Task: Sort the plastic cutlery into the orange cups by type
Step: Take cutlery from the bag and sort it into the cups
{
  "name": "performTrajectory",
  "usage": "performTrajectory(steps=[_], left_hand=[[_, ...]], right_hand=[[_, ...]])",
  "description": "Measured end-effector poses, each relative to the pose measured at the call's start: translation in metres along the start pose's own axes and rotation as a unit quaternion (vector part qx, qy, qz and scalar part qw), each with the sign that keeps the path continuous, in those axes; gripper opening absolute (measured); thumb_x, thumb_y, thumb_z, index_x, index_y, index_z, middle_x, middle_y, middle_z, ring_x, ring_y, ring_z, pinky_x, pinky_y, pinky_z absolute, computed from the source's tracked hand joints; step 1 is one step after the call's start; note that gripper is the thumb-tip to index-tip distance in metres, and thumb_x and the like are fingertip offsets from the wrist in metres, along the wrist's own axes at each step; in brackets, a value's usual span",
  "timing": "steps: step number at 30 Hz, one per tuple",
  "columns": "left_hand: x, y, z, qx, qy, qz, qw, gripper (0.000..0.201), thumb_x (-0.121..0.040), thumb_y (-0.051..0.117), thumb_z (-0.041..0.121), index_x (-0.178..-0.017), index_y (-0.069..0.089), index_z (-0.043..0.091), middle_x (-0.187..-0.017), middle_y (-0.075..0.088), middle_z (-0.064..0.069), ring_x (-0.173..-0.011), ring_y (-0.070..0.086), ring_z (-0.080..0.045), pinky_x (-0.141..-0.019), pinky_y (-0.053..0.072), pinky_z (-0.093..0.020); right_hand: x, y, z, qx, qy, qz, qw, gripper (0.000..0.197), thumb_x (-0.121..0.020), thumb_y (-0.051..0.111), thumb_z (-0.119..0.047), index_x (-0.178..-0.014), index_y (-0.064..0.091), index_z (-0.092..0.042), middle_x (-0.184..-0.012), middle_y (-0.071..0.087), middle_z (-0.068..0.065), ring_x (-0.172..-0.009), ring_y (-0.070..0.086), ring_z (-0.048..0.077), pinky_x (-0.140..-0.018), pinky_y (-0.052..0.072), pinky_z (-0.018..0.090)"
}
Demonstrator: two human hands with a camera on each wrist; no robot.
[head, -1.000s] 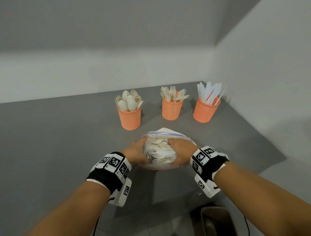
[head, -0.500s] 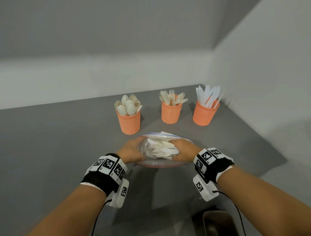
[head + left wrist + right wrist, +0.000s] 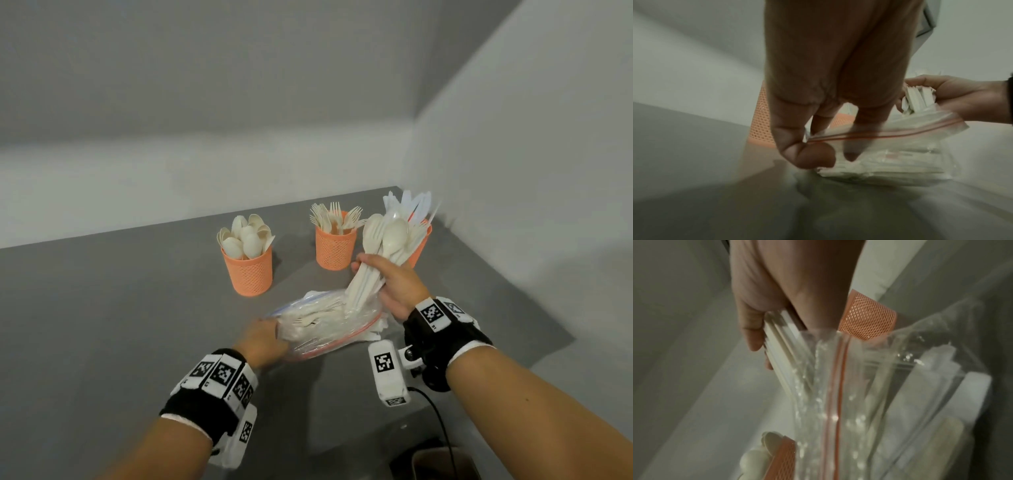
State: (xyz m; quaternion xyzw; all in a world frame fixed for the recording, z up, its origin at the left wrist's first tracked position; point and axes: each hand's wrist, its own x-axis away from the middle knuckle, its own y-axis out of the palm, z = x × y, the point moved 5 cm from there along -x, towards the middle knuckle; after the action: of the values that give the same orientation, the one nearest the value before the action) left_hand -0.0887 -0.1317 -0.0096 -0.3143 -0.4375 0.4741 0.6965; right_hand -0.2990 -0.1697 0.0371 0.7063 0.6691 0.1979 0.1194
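A clear zip bag (image 3: 329, 325) of white plastic cutlery lies on the grey table. My left hand (image 3: 263, 339) pinches the bag's red-striped mouth (image 3: 859, 134) at its left end. My right hand (image 3: 390, 284) grips a bundle of white cutlery (image 3: 383, 240) by the handles, its heads raised above the bag; the handles (image 3: 781, 340) show in the right wrist view. Three orange mesh cups stand behind: the spoon cup (image 3: 248, 270) at left, the fork cup (image 3: 335, 246) in the middle, and the knife cup (image 3: 421, 243) at right, partly hidden by the bundle.
Grey walls meet in a corner close behind and to the right of the cups. The table's right edge (image 3: 548, 329) runs near my right wrist. A dark bin (image 3: 442, 462) stands below the table's near edge.
My right hand has come out of the bag holding a bundle of cutlery and risen up and right toward the cups. My left hand stays at the bag's mouth.
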Motion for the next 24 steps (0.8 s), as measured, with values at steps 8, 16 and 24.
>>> performTrajectory(steps=[8, 16, 24], left_hand=[[0.002, -0.012, -0.013, -0.038, -0.051, 0.006, 0.998, 0.057, -0.076, 0.056, 0.039, -0.127, 0.047, 0.015, -0.127, 0.041, -0.014, -0.124, 0.040, -0.031, -0.104, 0.037, -0.038], [0.019, -0.058, 0.097, 0.243, 0.194, 0.084, 0.947, 0.073, -0.068, 0.081, 0.032, -0.123, 0.034, 0.023, -0.109, 0.045, 0.019, -0.102, 0.049, 0.003, -0.078, 0.040, -0.003], [0.001, -0.036, 0.108, 0.482, 0.209, -0.021, 0.850, 0.039, -0.084, 0.057, -0.005, -0.122, 0.056, 0.006, -0.114, 0.066, -0.015, -0.100, 0.065, -0.014, -0.081, 0.052, -0.021]], right_hand=[[-0.008, -0.019, -0.024, -0.057, -0.016, 0.040, 0.997, 0.008, -0.086, 0.056, -0.001, -0.089, 0.059, -0.008, -0.070, 0.061, 0.004, -0.067, 0.063, 0.016, -0.073, 0.054, 0.034], [0.012, 0.043, -0.010, 0.007, 0.038, -0.086, 0.996, 0.033, -0.083, 0.063, -0.005, -0.115, 0.060, 0.001, -0.093, 0.069, 0.015, -0.088, 0.068, 0.025, -0.075, 0.057, 0.035], [0.013, 0.049, -0.002, 0.262, 0.052, -0.091, 0.959, 0.049, -0.079, 0.070, -0.032, -0.123, 0.058, -0.016, -0.117, 0.067, 0.007, -0.109, 0.063, 0.018, -0.100, 0.048, 0.038]])
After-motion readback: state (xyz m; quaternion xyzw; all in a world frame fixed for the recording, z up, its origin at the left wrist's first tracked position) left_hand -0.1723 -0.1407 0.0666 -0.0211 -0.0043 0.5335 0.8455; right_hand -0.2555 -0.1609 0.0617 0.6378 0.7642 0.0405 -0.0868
